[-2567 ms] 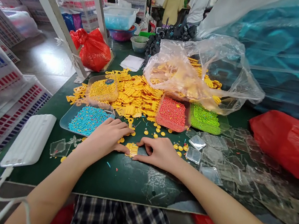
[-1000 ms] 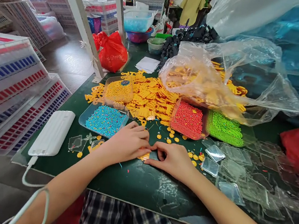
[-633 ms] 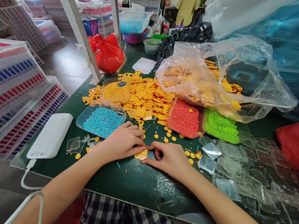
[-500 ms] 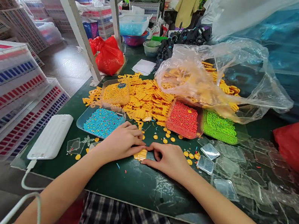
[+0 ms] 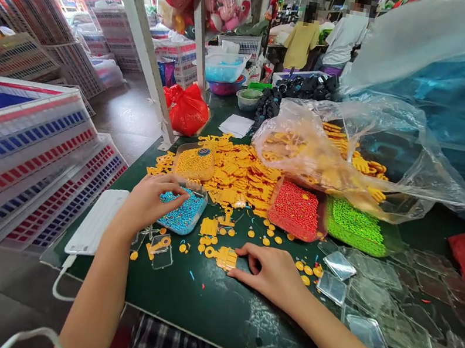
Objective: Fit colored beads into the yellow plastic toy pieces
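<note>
Left hand (image 5: pixel 147 205) has swung out over the blue bead tray (image 5: pixel 192 228), its grip curled, any hold unclear; my right hand (image 5: pixel 270 273), grip apart, touches the yellow plastic piece (image 5: pixel 226 258) lying on the green worktop (image 5: pixel 210 307).

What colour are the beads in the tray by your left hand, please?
The beads are turquoise blue, in the head view.

A small flat cluster of yellow plastic pieces (image 5: pixel 226 258) lies touching the fingertips of the right hand (image 5: pixel 269 272), and a clear tray of blue beads (image 5: pixel 183 213) sits just beneath the curved fingers of the left hand (image 5: pixel 148 202).
</note>
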`<action>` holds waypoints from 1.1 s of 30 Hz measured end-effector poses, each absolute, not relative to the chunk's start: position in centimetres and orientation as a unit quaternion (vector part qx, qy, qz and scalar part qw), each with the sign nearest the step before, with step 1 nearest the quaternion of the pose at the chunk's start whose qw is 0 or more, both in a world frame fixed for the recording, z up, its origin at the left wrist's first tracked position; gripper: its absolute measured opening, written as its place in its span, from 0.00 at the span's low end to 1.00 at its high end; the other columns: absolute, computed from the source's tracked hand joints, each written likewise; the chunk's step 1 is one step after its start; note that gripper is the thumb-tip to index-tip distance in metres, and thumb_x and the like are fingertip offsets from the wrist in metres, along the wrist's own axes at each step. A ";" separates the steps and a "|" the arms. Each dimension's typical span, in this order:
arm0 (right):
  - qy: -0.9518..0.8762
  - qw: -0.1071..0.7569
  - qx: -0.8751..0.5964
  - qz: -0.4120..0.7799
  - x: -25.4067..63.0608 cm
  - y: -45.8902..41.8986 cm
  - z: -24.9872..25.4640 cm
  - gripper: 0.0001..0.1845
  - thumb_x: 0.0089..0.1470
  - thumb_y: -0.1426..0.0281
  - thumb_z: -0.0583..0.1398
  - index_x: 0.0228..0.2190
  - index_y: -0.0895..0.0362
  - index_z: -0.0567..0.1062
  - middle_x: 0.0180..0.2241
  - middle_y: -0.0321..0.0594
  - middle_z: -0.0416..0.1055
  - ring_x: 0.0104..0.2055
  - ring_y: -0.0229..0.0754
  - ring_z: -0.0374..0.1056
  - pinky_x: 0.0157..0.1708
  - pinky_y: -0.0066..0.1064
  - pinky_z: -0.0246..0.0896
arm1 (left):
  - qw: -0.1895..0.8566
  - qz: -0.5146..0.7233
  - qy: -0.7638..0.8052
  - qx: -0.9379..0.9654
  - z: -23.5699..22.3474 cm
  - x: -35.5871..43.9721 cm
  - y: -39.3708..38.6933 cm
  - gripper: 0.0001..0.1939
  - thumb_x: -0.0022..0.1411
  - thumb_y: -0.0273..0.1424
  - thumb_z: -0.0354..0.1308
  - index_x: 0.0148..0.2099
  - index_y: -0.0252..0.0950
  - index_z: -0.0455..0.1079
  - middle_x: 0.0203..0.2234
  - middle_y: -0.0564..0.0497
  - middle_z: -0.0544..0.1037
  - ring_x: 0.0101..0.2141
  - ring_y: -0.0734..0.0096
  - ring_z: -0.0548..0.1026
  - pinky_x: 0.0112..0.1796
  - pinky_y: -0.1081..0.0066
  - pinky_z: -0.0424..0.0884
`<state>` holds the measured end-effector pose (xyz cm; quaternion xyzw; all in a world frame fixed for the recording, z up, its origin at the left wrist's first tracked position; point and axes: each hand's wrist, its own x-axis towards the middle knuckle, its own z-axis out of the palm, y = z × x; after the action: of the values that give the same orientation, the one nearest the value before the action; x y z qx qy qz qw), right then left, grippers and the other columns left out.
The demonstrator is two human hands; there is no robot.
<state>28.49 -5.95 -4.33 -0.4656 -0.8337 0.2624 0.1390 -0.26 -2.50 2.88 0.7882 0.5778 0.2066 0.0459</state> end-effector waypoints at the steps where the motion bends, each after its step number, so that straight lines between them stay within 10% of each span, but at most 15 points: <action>1: -0.833 0.135 -0.467 0.264 28.5 -6.0 -4.2 0.15 0.50 0.56 0.66 0.34 0.53 0.77 0.19 0.28 0.68 0.23 0.35 0.66 0.24 0.25 0.45 | 0.042 0.186 0.587 0.787 2.6 -0.5 -2.4 0.14 0.63 0.41 0.54 0.34 0.40 0.77 0.34 0.50 0.79 0.38 0.62 0.75 0.43 0.60 0.66; 33: -0.855 0.108 -0.444 0.244 29.0 -5.8 -3.0 0.20 0.49 0.53 0.67 0.38 0.54 0.78 0.24 0.34 0.74 0.29 0.41 0.70 0.24 0.28 0.39 | 0.028 -0.017 0.461 0.887 -0.4 12.7 1.4 0.14 0.68 0.30 0.50 0.42 0.34 0.77 0.37 0.44 0.80 0.41 0.59 0.76 0.43 0.62 0.70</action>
<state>28.97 -5.81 -2.99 -0.4445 -0.8551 0.2440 0.1083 12.71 1.42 -0.42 0.8867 0.4612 -0.0172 0.0280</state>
